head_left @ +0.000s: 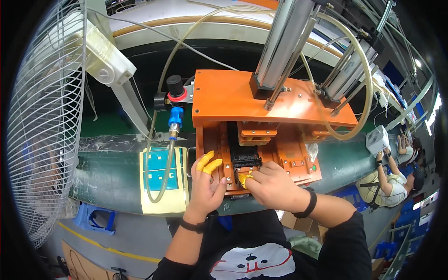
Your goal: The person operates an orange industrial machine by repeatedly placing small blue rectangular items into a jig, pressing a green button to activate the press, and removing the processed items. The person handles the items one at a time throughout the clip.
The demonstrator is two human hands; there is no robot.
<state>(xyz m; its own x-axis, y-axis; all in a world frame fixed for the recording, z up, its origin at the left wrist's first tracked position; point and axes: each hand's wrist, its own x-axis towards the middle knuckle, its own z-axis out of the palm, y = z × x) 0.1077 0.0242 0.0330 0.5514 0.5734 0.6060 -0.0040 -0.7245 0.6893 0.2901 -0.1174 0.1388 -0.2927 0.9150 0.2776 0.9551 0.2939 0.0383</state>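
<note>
Bright centre — bent edges, black corners

Box-shaped metal press (pixel 224 91) was orange; upright metal cylinders (pixel 281 46) were silver-grey. Ribbed narrow part (pixel 246 161) was black. Slim finger covers (pixel 213 166) were yellow. Round regulator knob (pixel 175 85) was black above a red ring (pixel 178 97); tubular fitting (pixel 176 115) was blue. Rectangular sheets (pixel 158 180) were teal, patterned with small pale squares. Smooth worktop (pixel 345 158) was dark green. Black shirt (pixel 256 228) bore a white-and-red cartoon animal print (pixel 280 263).

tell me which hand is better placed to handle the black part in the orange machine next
Probably the right hand: its fingers are at the near end of the black part in the orange machine, while the left hand is farther left, open.
</note>
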